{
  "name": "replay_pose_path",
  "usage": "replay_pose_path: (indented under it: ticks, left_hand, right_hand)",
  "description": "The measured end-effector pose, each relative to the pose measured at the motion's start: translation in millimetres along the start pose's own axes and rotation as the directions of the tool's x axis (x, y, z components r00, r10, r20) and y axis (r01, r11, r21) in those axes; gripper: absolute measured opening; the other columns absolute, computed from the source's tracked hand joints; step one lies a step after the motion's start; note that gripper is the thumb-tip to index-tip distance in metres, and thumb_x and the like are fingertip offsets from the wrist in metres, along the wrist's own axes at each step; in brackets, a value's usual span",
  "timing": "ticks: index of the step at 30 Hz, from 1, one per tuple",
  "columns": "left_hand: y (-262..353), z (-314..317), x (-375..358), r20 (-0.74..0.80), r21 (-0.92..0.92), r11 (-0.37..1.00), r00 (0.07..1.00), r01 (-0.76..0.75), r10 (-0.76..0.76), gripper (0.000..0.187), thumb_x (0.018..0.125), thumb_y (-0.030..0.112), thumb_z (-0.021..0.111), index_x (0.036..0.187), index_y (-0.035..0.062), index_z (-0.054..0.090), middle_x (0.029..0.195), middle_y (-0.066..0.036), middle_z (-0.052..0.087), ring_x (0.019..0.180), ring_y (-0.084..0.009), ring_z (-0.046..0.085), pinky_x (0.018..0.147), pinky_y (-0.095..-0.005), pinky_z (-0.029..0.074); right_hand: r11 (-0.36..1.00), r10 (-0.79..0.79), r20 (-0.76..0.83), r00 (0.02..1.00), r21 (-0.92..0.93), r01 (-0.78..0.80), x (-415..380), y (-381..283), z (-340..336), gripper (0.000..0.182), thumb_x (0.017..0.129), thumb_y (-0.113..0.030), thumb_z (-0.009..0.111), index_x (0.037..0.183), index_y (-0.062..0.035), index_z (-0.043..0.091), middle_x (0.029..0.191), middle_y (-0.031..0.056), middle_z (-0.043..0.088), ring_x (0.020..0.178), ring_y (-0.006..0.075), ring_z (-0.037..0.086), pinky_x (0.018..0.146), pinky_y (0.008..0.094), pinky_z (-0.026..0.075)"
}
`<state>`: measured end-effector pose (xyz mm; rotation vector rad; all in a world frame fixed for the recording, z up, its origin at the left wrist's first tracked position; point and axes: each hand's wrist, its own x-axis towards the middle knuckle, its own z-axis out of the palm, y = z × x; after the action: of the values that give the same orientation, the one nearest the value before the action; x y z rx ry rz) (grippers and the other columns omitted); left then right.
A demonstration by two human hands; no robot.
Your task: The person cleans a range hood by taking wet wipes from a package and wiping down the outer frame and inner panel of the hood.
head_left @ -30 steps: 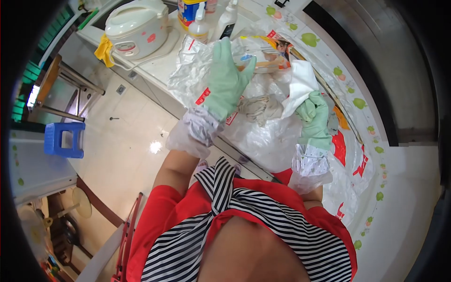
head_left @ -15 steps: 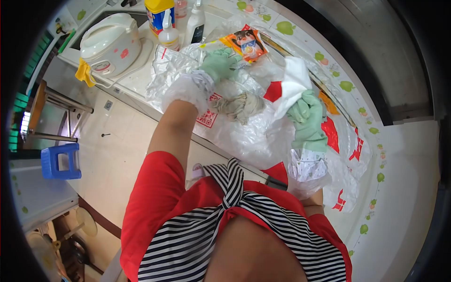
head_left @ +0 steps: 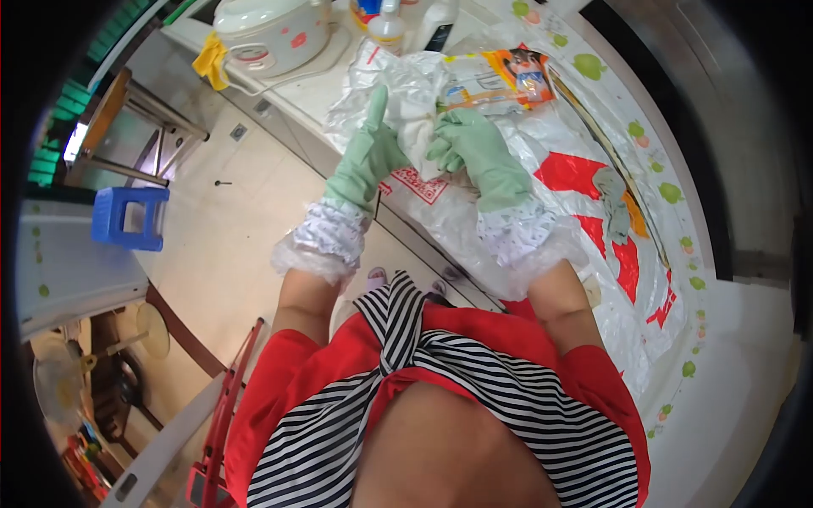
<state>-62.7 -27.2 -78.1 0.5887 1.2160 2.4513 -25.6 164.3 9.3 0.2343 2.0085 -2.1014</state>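
Both hands wear pale green rubber gloves with patterned white cuffs and clear plastic sleeves. A crumpled white cloth is bunched between them above the plastic-covered counter. My left hand grips the cloth's left side, one finger or thumb pointing up. On the other side, my right hand has its fingers curled in at the cloth; its grip is partly hidden. Just beyond lies an orange and yellow packet with a cartoon animal on it. A grey rag lies crumpled to the right.
Clear and red-printed plastic sheeting covers the counter. A white rice cooker, a pump bottle and a white bottle stand at the back. A blue stool is on the floor at left, with a red metal frame nearer me.
My right hand has moved left with the white cloth, and my hands have come together on it. The grey rag is now at the right, away from my left hand. The view has shifted.
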Motion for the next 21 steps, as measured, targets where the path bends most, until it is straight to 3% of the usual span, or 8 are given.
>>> replay_pose_path:
  ticks: [1, 2, 3, 7, 10, 13, 19, 21]
  left_hand:
    - [-5.5, -10.2, 1.5, -0.127, -0.234, 0.966, 0.981, 0.113, -0.145, 0.050, 0.105, 0.043, 0.059, 0.136, 0.0035, 0.057, 0.129, -0.011, 0.067, 0.115, -0.0246, 0.066, 0.104, -0.0440, 0.054]
    - [-7.6, -14.5, 0.4, -0.211, -0.470, 0.864, 0.928, 0.180, -0.308, 0.047, 0.104, 0.039, 0.061, 0.135, 0.0039, 0.058, 0.128, -0.011, 0.068, 0.115, -0.0246, 0.066, 0.102, -0.0444, 0.055]
    - [-6.1, -7.8, -4.1, -0.394, -0.293, 0.945, 0.883, 0.143, -0.256, 0.040, 0.103, 0.031, 0.065, 0.133, 0.0045, 0.060, 0.122, -0.010, 0.070, 0.109, -0.0212, 0.070, 0.093, -0.0403, 0.060]
    - [3.8, -7.5, -7.3, -0.374, -0.150, 0.974, 0.902, 0.172, -0.217, 0.036, 0.104, 0.027, 0.063, 0.129, 0.0013, 0.063, 0.117, -0.009, 0.073, 0.099, -0.0181, 0.074, 0.084, -0.0329, 0.062]
    - [7.7, -1.0, -6.1, -0.383, -0.140, 0.983, 0.909, 0.120, -0.165, 0.038, 0.105, 0.027, 0.062, 0.130, -0.0003, 0.063, 0.118, -0.009, 0.072, 0.101, -0.0191, 0.073, 0.086, -0.0338, 0.062]
    - [-5.9, -6.2, -3.4, -0.341, -0.260, 0.955, 0.912, 0.140, -0.227, 0.041, 0.104, 0.028, 0.063, 0.132, -0.0011, 0.061, 0.123, -0.011, 0.070, 0.106, -0.0213, 0.072, 0.091, -0.0370, 0.061]
    - [-1.5, 4.3, -7.2, -0.140, -0.532, 0.831, 0.952, 0.161, -0.274, 0.042, 0.105, 0.027, 0.062, 0.135, -0.0032, 0.060, 0.133, -0.015, 0.065, 0.116, -0.0254, 0.068, 0.103, -0.0398, 0.055]
    - [-1.5, 5.8, -11.5, -0.121, -0.275, 0.945, 0.968, 0.178, -0.218, 0.041, 0.105, 0.024, 0.063, 0.135, -0.0036, 0.060, 0.133, -0.014, 0.066, 0.117, -0.0245, 0.068, 0.103, -0.0378, 0.055]
  right_hand:
    - [0.995, 0.101, -0.004, 0.995, 0.018, -0.101, 8.6, 7.6, 7.6, 0.014, 0.095, -0.013, 0.058, 0.099, -0.0032, 0.068, 0.079, 0.0069, 0.070, 0.053, 0.0133, 0.060, 0.045, 0.0289, 0.045]
    - [0.983, 0.090, -0.014, 0.996, -0.160, -0.091, 15.9, 17.1, 10.6, 0.017, 0.095, -0.017, 0.059, 0.102, -0.0040, 0.068, 0.081, 0.0077, 0.071, 0.060, 0.0154, 0.064, 0.051, 0.0302, 0.049]
    - [0.939, 0.071, -0.023, 0.997, -0.335, -0.075, 21.7, 23.9, 11.4, 0.021, 0.094, -0.021, 0.060, 0.104, -0.0048, 0.069, 0.083, 0.0085, 0.072, 0.066, 0.0176, 0.068, 0.056, 0.0315, 0.052]
    - [0.723, -0.075, -0.047, 0.996, -0.690, 0.022, 5.6, 15.9, 22.8, 0.031, 0.094, -0.034, 0.062, 0.105, -0.0058, 0.070, 0.093, 0.0138, 0.074, 0.079, 0.0293, 0.073, 0.070, 0.0414, 0.057]
    - [0.320, -0.515, 0.245, 0.821, -0.834, 0.450, 32.8, 65.1, 3.5, 0.033, 0.096, -0.035, 0.061, 0.106, -0.0055, 0.070, 0.082, 0.0114, 0.074, 0.056, 0.0224, 0.068, 0.057, 0.0349, 0.053]
    - [0.425, -0.128, 0.033, 0.991, -0.901, 0.084, 31.1, 46.7, 27.8, 0.037, 0.097, -0.039, 0.059, 0.102, -0.0044, 0.071, 0.074, 0.0109, 0.073, 0.057, 0.0233, 0.069, 0.058, 0.0363, 0.054]
    - [0.565, 0.078, 0.074, 0.994, -0.825, 0.017, 40.9, 37.7, 25.6, 0.032, 0.099, -0.033, 0.056, 0.099, -0.0044, 0.072, 0.068, 0.0101, 0.071, 0.057, 0.0224, 0.069, 0.058, 0.0378, 0.054]
    - [0.562, -0.004, 0.039, 0.999, -0.826, 0.034, 36.0, 36.1, 24.3, 0.038, 0.097, -0.040, 0.056, 0.095, -0.0066, 0.074, 0.078, 0.0145, 0.073, 0.066, 0.0289, 0.071, 0.067, 0.0426, 0.056]
